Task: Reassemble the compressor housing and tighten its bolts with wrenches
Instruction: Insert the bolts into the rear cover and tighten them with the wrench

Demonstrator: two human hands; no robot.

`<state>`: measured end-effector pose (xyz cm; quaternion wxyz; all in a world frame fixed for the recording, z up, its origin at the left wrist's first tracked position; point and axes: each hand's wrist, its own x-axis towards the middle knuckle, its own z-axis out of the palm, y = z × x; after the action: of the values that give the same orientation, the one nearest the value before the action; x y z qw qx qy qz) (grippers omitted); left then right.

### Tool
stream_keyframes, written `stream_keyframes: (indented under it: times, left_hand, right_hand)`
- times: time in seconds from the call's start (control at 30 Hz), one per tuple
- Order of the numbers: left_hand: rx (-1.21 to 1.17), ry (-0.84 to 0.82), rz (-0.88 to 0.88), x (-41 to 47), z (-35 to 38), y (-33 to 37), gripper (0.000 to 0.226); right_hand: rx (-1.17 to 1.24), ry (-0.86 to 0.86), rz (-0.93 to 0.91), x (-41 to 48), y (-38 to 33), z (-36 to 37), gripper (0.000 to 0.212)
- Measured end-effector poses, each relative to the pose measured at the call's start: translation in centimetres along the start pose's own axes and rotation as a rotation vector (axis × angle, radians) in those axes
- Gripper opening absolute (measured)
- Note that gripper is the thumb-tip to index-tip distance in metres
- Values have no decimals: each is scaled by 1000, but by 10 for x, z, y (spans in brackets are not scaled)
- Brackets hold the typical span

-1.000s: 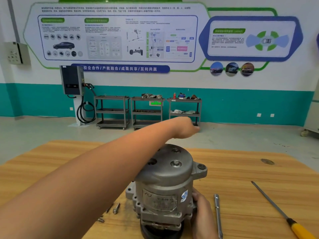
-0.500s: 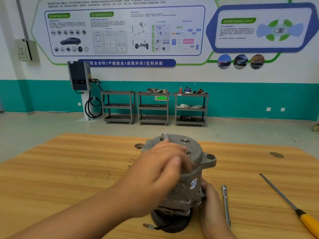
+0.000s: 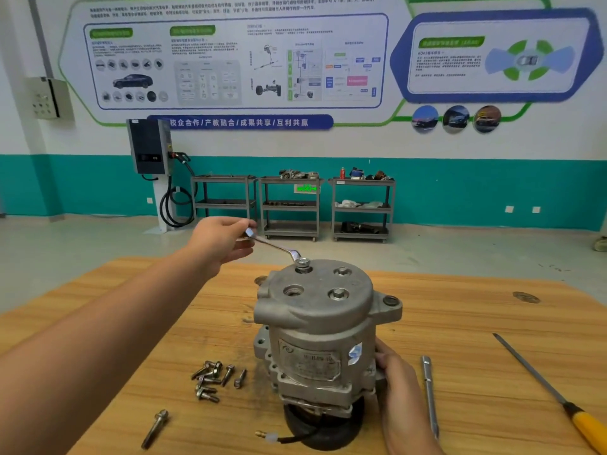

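Left hand (image 3: 220, 239): raised beyond the compressor's far-left side, fingers and thumb curled, pinching the free end of the wrench.
Wrench (image 3: 272, 246): slim polished steel, cranked near its ring end. The ring sits over a bolt (image 3: 302, 262) at the far edge of the compressor's top.
Right hand (image 3: 399, 382): low at the compressor's near-right side, fingers curled against the housing, gripping it.
Compressor (image 3: 315, 330): upright mid-worktop on its round black pulley. It is a dull grey cast-metal drum with a domed cap, two hex bolt heads, a round port, a lug at the right and a worn plate on the side.
Loose bolts (image 3: 213, 379): a small heap of short flanged steel bolts, just left of the compressor's base.
Long bolt (image 3: 155, 428): lies alone, nearer the front edge.
Rod (image 3: 430, 395): thin, shiny, just right of the right hand.
Yellow-handled tool (image 3: 551, 395): thin dark shaft, lying far right.
Worktop (image 3: 476, 323): pale wood with streaky grain.
Change: half a second ago the left hand covered the compressor's top. Now it is out at the wrench's end, and the heap of bolts shows.
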<state>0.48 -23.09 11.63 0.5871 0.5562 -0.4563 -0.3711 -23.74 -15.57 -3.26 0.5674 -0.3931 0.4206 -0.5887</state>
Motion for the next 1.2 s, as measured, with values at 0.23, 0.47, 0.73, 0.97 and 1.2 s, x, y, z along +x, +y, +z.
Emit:
stream_keyframes:
  times: [0.23, 0.47, 0.73, 0.97, 1.2]
  left_hand:
    - [402, -168, 72, 8, 96, 33, 27]
    - [981, -811, 487, -70, 155, 68, 32]
    - [969, -607, 929, -171, 121, 30, 31]
    - [447, -296, 851, -179, 21, -2, 26]
    - [270, 84, 334, -86, -31, -23, 23]
  right_hand:
    - [-32, 48, 151, 2, -16, 4, 33]
    - [16, 54, 48, 2, -6, 3, 37]
    - [-24, 47, -112, -1, 4, 1, 36]
    - [60, -31, -46, 2, 5, -1, 31]
    - [47, -11, 26, 8, 5, 0, 39]
